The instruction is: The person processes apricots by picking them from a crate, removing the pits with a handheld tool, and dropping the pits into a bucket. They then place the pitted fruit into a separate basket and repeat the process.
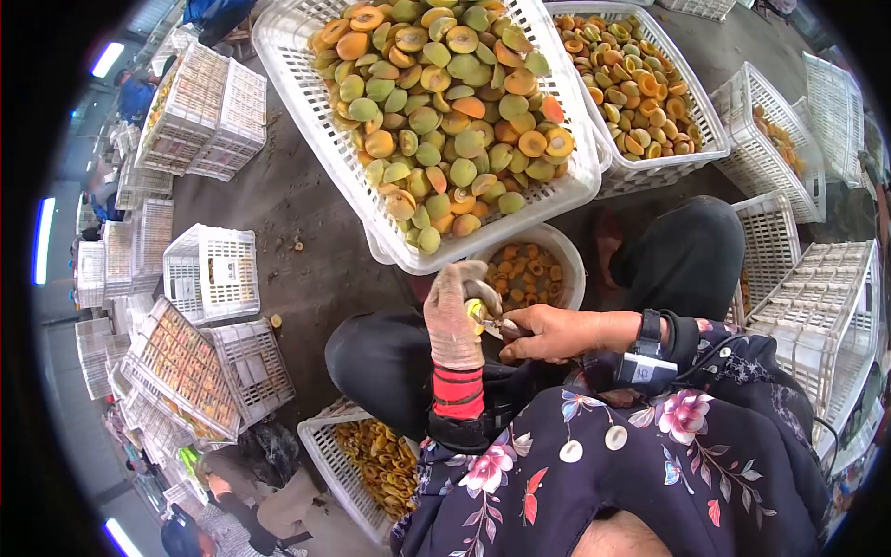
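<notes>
My left hand (455, 316), in a dirty work glove with a red striped cuff, is closed around a yellow-green apricot half (476, 314). Bare, my right hand (549, 334) grips a small metal tool (504, 328) whose tip is at the fruit; most of its handle is hidden in the fingers. Just beyond both hands is a round white bucket (575, 271) with orange apricot pieces inside. Above it, a white plastic crate (580, 176) holds a heap of green and orange apricot halves (455, 111).
A second crate of apricot halves (636, 88) stands at the upper right. Near my left thigh sits a crate of orange pieces (379, 459). Stacked white crates (817, 316) line the right side, with more crates (212, 274) at left. Another person (251, 501) is at lower left.
</notes>
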Demonstrator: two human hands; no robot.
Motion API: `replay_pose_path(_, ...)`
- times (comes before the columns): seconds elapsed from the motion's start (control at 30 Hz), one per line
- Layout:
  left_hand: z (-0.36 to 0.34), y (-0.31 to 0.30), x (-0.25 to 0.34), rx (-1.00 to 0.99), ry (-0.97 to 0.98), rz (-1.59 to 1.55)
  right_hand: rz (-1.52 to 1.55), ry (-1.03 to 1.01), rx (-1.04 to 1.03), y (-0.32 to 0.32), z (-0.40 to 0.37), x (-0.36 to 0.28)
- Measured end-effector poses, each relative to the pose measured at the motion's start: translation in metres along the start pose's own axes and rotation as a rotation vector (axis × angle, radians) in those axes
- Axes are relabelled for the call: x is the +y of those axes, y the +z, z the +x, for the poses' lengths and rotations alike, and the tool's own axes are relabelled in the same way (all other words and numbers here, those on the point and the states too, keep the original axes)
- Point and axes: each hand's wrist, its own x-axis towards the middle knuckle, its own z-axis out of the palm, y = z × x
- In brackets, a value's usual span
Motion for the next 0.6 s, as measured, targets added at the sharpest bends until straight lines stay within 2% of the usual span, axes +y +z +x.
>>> replay_pose_path(0.03,0.003,-0.001,-0.004,0.017,0.094,-0.036,-0.071,-0.041,0.082,0.002,0.002,0.001)
replay_pose_path(0.07,0.005,-0.001,-0.011,0.015,0.094,-0.035,-0.070,-0.041,0.084,0.004,0.003,0.002)
replay_pose_path(0.13,0.010,0.000,-0.026,0.239,0.387,0.039,-0.076,-0.196,0.205,0.004,0.007,0.008)
replay_pose_path(0.17,0.004,0.004,-0.020,0.201,0.319,0.069,-0.075,-0.195,0.203,0.007,0.013,0.015)
replay_pose_path(0.2,0.000,0.005,-0.014,0.203,0.317,0.071,-0.189,-0.315,0.270,0.011,0.020,0.025)
replay_pose_path(0.23,-0.004,0.005,-0.007,0.211,0.227,0.062,-0.303,-0.434,0.335,0.013,0.023,0.025)
replay_pose_path(0.27,-0.006,0.007,-0.001,0.216,0.138,0.053,-0.300,-0.434,0.337,0.013,0.022,0.025)
replay_pose_path(0.33,-0.009,0.015,0.008,0.235,0.159,0.126,-0.551,-0.347,0.367,0.010,0.016,0.021)
replay_pose_path(0.4,-0.008,0.013,0.015,0.164,0.149,0.247,-0.455,-0.389,0.337,0.010,0.012,0.013)
replay_pose_path(0.47,-0.010,0.011,0.015,0.145,0.135,0.162,0.049,-0.068,0.007,0.009,0.006,-0.003)
replay_pose_path(0.53,-0.008,0.010,0.016,0.105,0.119,-0.009,0.108,-0.105,-0.014,0.013,0.017,0.015)
replay_pose_path(0.6,-0.009,0.012,0.016,0.120,0.096,0.026,-0.442,-0.426,0.358,0.020,0.024,0.030)
